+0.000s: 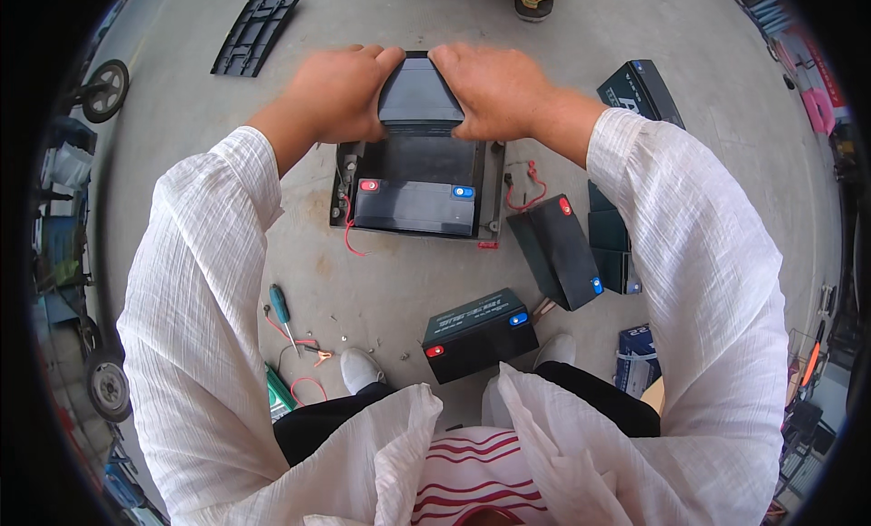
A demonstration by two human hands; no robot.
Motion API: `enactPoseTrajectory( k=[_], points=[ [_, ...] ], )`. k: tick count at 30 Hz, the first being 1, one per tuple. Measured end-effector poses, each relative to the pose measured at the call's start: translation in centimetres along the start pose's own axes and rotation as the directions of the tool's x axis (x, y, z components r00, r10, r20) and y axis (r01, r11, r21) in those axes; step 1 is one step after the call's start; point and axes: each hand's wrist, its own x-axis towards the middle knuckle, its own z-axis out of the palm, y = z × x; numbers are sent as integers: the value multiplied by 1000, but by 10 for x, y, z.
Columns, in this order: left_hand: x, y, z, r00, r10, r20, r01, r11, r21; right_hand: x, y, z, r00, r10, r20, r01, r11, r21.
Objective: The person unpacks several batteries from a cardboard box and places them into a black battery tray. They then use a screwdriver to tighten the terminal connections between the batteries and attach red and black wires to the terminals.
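Observation:
My left hand and my right hand grip a dark battery from its two sides, at the far end of a black battery case. Both hands are closed on it, with most fingers out of sight around its sides. Whether the battery rests on the case's bottom cannot be seen. Nearer to me in the same case sits another black battery, with a red terminal on its left and a blue one on its right. A loose red wire hangs over the case's left side.
Two loose batteries stand nearer, one right of the case, one before my feet. More batteries lie farther right. A black cover lies far left; a screwdriver and wires near left. Another person's shoe shows at the top.

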Motion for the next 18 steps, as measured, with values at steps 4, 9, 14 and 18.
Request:
enactPoseTrajectory(
  k=[4, 9, 14, 18],
  points=[
    [14, 0, 26, 996, -27, 84, 27, 1000, -2, 8, 13, 40, 999, -9, 36, 7, 1000, 30],
    [26, -6, 70, 989, -7, 151, 15, 999, -50, 14, 16, 74, 992, 18, 129, -27, 997, 72],
    [31, -8, 94, 969, 17, 246, 10, 994, -110, 18, 15, 98, 975, 14, 224, -46, 989, 138],
    [34, -9, 107, 953, 31, 302, 8, 992, -128, 20, 15, 110, 959, 9, 283, -61, 982, 177]
  ],
)
